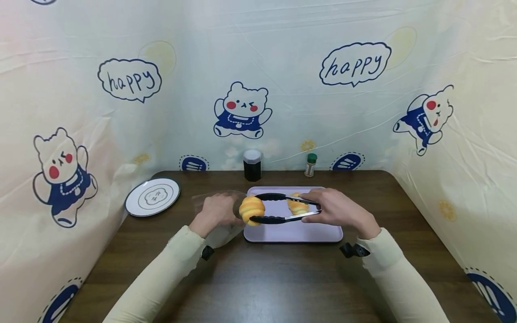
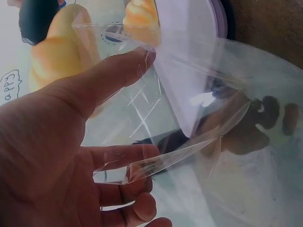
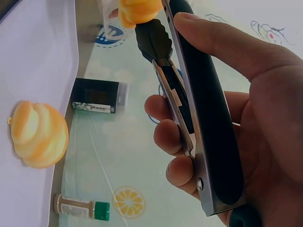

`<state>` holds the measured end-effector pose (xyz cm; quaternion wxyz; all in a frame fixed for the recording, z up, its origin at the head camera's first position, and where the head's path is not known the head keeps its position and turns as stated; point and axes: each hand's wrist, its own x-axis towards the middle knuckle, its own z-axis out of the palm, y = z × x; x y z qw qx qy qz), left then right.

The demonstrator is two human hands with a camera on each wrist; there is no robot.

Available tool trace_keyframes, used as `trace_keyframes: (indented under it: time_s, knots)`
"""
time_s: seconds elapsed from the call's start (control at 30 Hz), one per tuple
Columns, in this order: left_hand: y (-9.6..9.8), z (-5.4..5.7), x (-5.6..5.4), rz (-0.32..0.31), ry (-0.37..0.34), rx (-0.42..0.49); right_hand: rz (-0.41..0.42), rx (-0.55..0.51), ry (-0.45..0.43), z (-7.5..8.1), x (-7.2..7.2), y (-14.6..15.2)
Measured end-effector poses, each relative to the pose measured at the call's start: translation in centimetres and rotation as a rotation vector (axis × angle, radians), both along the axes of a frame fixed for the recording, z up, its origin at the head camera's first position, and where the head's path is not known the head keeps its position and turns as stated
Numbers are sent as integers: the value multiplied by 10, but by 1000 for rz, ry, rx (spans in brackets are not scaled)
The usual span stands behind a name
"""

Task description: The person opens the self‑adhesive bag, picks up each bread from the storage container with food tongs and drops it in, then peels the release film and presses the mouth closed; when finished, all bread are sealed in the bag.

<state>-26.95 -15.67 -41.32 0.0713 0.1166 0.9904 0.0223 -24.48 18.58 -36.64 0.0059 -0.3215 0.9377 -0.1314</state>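
Observation:
My right hand [image 1: 337, 208] grips metal tongs [image 3: 208, 123] with black handles and black scalloped tips. Between the tips is a golden, ridged bread roll [image 1: 252, 210], up off the tray. My left hand [image 2: 71, 127] holds a clear plastic bag [image 2: 199, 156], its mouth spread between the thumb and the lower fingers. In the left wrist view the roll shows beside the thumb, near the bag's mouth. A second bread roll [image 3: 39, 135] lies on the lilac tray [image 1: 295, 232], partly behind the tongs in the head view.
A white plate [image 1: 152, 197] with dark lettering lies at the table's left edge. Along the back stand a dark jar [image 1: 252, 167] with a pale lid and a small green-capped shaker [image 1: 310, 165]. A printed curtain [image 1: 282, 54] surrounds the wooden table [image 1: 262, 282] on three sides.

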Motion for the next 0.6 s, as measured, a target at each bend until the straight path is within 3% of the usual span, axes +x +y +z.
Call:
trace_keyframes:
  time_s: [0.37, 0.6]
  knots:
    - [6, 1, 2, -14, -10, -66, -3, 4, 2, 2, -6, -6]
    - [5, 0, 4, -34, 25, -50, -9, -1, 8, 1, -8, -9]
